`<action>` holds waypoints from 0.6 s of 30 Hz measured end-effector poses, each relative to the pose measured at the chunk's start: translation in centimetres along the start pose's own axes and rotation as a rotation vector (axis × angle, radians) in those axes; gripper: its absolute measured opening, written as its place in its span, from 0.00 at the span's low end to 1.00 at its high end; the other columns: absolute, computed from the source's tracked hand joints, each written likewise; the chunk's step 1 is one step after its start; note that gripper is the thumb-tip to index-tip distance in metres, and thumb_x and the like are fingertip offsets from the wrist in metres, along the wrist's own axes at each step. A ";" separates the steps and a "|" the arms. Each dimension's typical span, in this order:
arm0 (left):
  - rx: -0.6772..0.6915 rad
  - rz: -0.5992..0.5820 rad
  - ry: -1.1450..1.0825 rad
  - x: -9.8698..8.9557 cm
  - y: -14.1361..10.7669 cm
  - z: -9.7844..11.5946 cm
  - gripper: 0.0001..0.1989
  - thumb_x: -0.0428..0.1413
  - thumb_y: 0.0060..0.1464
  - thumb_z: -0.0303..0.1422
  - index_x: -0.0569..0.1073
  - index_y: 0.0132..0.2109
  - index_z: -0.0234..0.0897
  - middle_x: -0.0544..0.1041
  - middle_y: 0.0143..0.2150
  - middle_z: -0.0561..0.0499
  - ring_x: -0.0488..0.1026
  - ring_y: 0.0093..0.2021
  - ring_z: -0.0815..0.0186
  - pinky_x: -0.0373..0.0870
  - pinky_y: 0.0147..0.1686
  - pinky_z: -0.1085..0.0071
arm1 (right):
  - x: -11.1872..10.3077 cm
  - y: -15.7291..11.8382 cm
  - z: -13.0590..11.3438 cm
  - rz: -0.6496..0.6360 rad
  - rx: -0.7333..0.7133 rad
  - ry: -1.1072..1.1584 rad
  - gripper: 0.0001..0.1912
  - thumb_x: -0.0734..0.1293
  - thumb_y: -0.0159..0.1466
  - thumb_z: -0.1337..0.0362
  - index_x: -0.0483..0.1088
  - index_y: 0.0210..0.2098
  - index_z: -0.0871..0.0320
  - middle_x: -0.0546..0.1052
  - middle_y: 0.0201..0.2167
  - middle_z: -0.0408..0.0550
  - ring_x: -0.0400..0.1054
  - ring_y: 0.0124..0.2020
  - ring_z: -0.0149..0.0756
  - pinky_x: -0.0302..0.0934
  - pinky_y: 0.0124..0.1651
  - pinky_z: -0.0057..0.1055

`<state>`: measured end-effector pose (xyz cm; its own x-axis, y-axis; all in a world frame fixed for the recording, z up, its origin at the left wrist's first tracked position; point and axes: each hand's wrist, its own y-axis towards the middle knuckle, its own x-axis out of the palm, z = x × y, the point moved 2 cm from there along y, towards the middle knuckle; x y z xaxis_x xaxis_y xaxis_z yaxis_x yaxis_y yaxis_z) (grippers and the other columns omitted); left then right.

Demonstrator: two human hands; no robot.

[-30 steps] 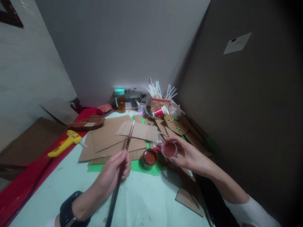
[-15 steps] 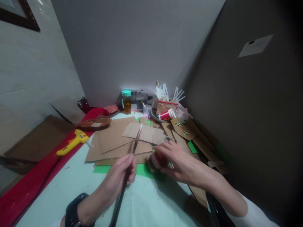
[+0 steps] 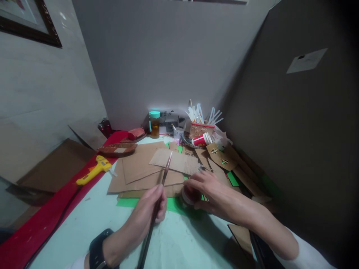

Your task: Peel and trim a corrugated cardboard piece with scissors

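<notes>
My left hand (image 3: 153, 205) is closed round a long dark paintbrush (image 3: 148, 236), whose pale tip points up and away over the cardboard. A small round jar (image 3: 190, 195) with a reddish-brown top sits under the curved fingers of my right hand (image 3: 206, 190), which grip it from above and the right side. Beyond both hands lies a light corrugated cardboard piece (image 3: 175, 160) on larger brown cardboard sheets (image 3: 140, 170). Green paper (image 3: 127, 202) shows beneath their near edge.
A yellow glue gun (image 3: 94, 172) lies at the left on red cloth, near a brown woven tray (image 3: 116, 149). At the back stand a teal-lidded bottle (image 3: 155, 127) and a box of white sticks (image 3: 201, 129), with red-and-white paper cups (image 3: 202, 139) lying in front.
The view has shifted, so the whole scene sits slightly lower and further right. My left hand still holds the paintbrush and my right hand remains on the jar.
</notes>
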<state>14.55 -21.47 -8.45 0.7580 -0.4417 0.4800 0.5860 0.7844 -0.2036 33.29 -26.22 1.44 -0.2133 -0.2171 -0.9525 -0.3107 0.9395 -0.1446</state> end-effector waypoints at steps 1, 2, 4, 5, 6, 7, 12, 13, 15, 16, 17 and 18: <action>-0.002 0.002 -0.008 0.0 0.0 0.0 0.16 0.52 0.63 0.43 0.66 0.32 0.37 0.63 0.22 0.60 0.55 0.17 0.75 0.49 0.16 0.77 | 0.0 0.0 0.0 -0.001 0.002 -0.002 0.11 0.72 0.57 0.74 0.70 0.36 0.55 0.71 0.41 0.48 0.63 0.44 0.42 0.56 0.48 0.40; -0.003 0.004 -0.017 0.1 0.0 -0.1 0.16 0.52 0.63 0.43 0.66 0.33 0.36 0.63 0.22 0.60 0.55 0.17 0.76 0.48 0.16 0.77 | 0.0 0.0 -0.1 -0.001 0.005 -0.004 0.12 0.72 0.57 0.74 0.70 0.36 0.55 0.71 0.41 0.48 0.63 0.44 0.42 0.56 0.48 0.39; -0.006 0.006 -0.034 0.2 -0.1 -0.1 0.15 0.52 0.63 0.43 0.67 0.33 0.36 0.62 0.21 0.61 0.53 0.16 0.76 0.46 0.15 0.77 | 0.0 0.0 -0.1 0.002 0.009 -0.011 0.12 0.73 0.56 0.73 0.70 0.37 0.54 0.71 0.42 0.48 0.63 0.44 0.42 0.56 0.48 0.39; -0.009 0.006 -0.044 0.2 -0.1 -0.1 0.15 0.52 0.63 0.43 0.67 0.33 0.36 0.62 0.21 0.61 0.53 0.16 0.76 0.46 0.15 0.78 | 0.1 0.0 -0.1 0.004 0.013 -0.016 0.13 0.74 0.56 0.73 0.70 0.37 0.55 0.71 0.42 0.48 0.63 0.44 0.42 0.57 0.48 0.39; -0.014 0.005 -0.056 0.2 -0.1 -0.1 0.15 0.52 0.63 0.43 0.67 0.33 0.36 0.61 0.21 0.61 0.52 0.16 0.77 0.45 0.15 0.78 | 0.1 0.1 -0.1 0.006 0.018 -0.022 0.13 0.74 0.55 0.73 0.70 0.37 0.55 0.71 0.42 0.48 0.63 0.44 0.43 0.57 0.48 0.39; -0.020 0.002 -0.068 0.2 -0.1 -0.2 0.16 0.52 0.63 0.43 0.67 0.33 0.36 0.61 0.20 0.61 0.51 0.15 0.77 0.45 0.14 0.78 | 0.2 0.1 -0.1 0.006 0.023 -0.027 0.14 0.75 0.55 0.73 0.71 0.37 0.55 0.72 0.42 0.49 0.63 0.45 0.43 0.57 0.47 0.39; -0.026 -0.021 -0.115 0.0 0.2 -0.4 0.14 0.52 0.63 0.41 0.68 0.34 0.35 0.59 0.20 0.63 0.47 0.14 0.78 0.43 0.12 0.79 | 0.6 0.6 0.0 0.018 0.042 -0.052 0.17 0.77 0.52 0.70 0.72 0.40 0.57 0.73 0.43 0.51 0.64 0.45 0.47 0.58 0.46 0.41; -0.023 -0.024 -0.117 -0.1 0.3 -0.5 0.13 0.53 0.63 0.39 0.69 0.34 0.35 0.59 0.20 0.63 0.47 0.14 0.78 0.42 0.12 0.79 | 0.7 0.7 0.0 0.023 0.045 -0.056 0.19 0.78 0.51 0.70 0.72 0.41 0.57 0.73 0.43 0.52 0.65 0.45 0.48 0.58 0.46 0.41; -0.022 -0.027 -0.117 -0.3 0.4 -0.7 0.11 0.54 0.63 0.37 0.69 0.35 0.34 0.59 0.20 0.63 0.47 0.14 0.79 0.42 0.11 0.80 | 0.8 0.9 0.1 0.037 0.052 -0.063 0.21 0.79 0.50 0.68 0.73 0.42 0.58 0.74 0.44 0.52 0.66 0.45 0.49 0.58 0.47 0.43; -0.022 -0.030 -0.117 -0.4 0.5 -0.8 0.10 0.54 0.63 0.37 0.70 0.36 0.34 0.59 0.19 0.64 0.47 0.13 0.79 0.41 0.11 0.80 | 0.8 0.9 0.1 0.045 0.057 -0.065 0.22 0.79 0.50 0.66 0.73 0.42 0.58 0.74 0.43 0.52 0.66 0.45 0.49 0.58 0.48 0.44; -0.021 -0.035 -0.118 -0.5 0.6 -1.0 0.11 0.54 0.63 0.37 0.70 0.36 0.34 0.59 0.19 0.64 0.47 0.13 0.79 0.41 0.10 0.80 | 0.9 0.9 0.1 0.053 0.060 -0.064 0.22 0.79 0.50 0.65 0.73 0.42 0.59 0.74 0.43 0.52 0.66 0.46 0.49 0.58 0.48 0.44; -0.018 -0.038 -0.121 -0.6 0.7 -1.1 0.11 0.53 0.63 0.38 0.70 0.37 0.34 0.58 0.19 0.64 0.47 0.13 0.79 0.41 0.10 0.80 | 1.0 1.0 0.0 0.061 0.064 -0.061 0.21 0.79 0.50 0.64 0.73 0.42 0.58 0.74 0.44 0.52 0.66 0.46 0.49 0.58 0.49 0.44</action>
<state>14.85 -21.11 -9.83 0.6958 -0.4144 0.5866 0.6194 0.7597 -0.1980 32.81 -25.53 0.36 -0.1730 -0.1442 -0.9743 -0.2388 0.9658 -0.1006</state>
